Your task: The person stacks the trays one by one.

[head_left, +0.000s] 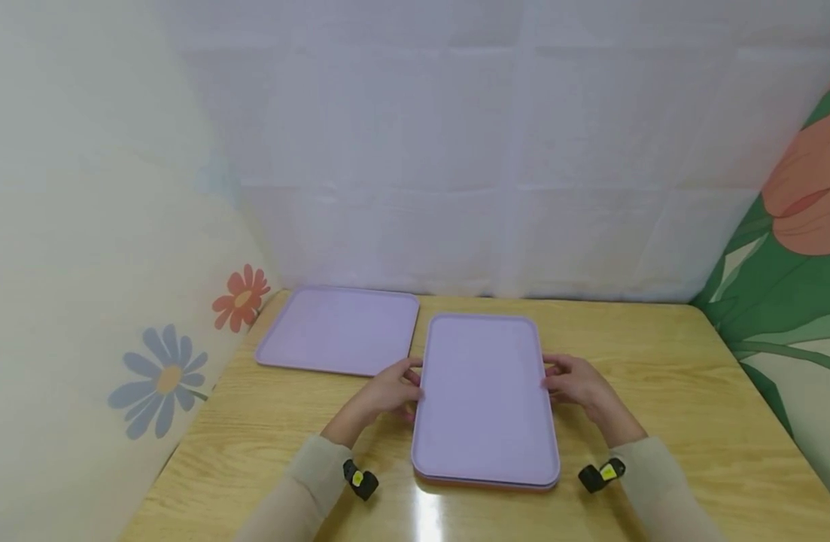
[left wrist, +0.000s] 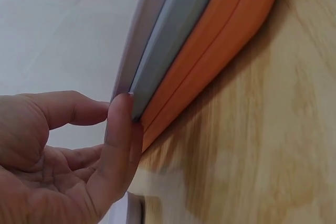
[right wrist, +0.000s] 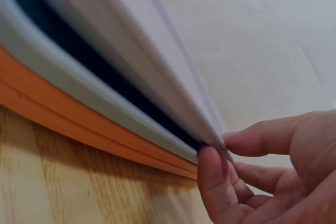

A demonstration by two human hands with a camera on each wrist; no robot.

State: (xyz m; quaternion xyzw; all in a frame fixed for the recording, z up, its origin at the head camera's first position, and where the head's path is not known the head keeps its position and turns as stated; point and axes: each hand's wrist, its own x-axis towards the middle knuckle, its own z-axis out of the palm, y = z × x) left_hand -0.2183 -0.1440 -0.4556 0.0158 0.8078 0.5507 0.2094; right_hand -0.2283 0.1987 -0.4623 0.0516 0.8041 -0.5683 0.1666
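Observation:
A lavender tray (head_left: 484, 399) tops a stack on the table, its long sides running away from me. Beneath it, the left wrist view shows a blue-grey tray (left wrist: 176, 35) and an orange layer (left wrist: 226, 30) with a seam along it. My left hand (head_left: 393, 388) pinches the lavender tray's left rim between thumb and fingers. On the opposite rim, my right hand (head_left: 579, 385) pinches the same tray. A dark gap separates the lavender tray from the blue-grey one in the right wrist view.
Another lavender tray (head_left: 340, 327) lies flat at the back left, close to the stack. The wooden table (head_left: 658, 376) meets a white sheet (head_left: 401, 150) at the back. Flower-patterned walls (head_left: 794, 324) flank both sides.

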